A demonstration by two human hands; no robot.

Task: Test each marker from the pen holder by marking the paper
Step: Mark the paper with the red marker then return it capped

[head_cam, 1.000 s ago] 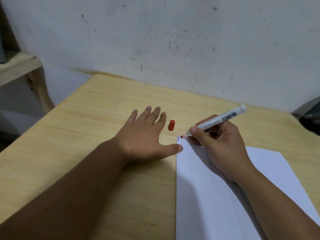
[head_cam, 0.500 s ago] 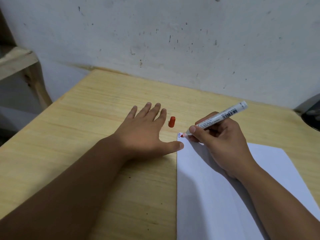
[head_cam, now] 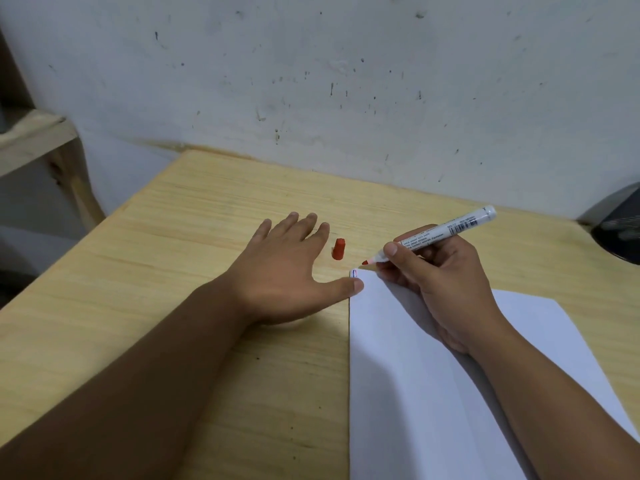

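My right hand (head_cam: 446,282) grips a white marker (head_cam: 440,233) with a red tip; the tip hovers just above the far left corner of the white paper (head_cam: 415,375). Small red and blue strokes (head_cam: 354,273) mark that corner. My left hand (head_cam: 291,268) lies flat on the table, fingers spread, with its thumb pressing the paper's left edge. The marker's red cap (head_cam: 339,249) lies on the table just beyond my left fingers. No pen holder can be made out for certain.
The wooden table (head_cam: 173,271) stands against a stained white wall (head_cam: 346,81). A wooden shelf frame (head_cam: 38,140) is off to the left. A dark rounded object (head_cam: 616,226) sits at the right edge, partly cut off.
The marker tip has drawn a short red stroke at the paper's corner and has lifted slightly off it. My left hand has stayed in place.
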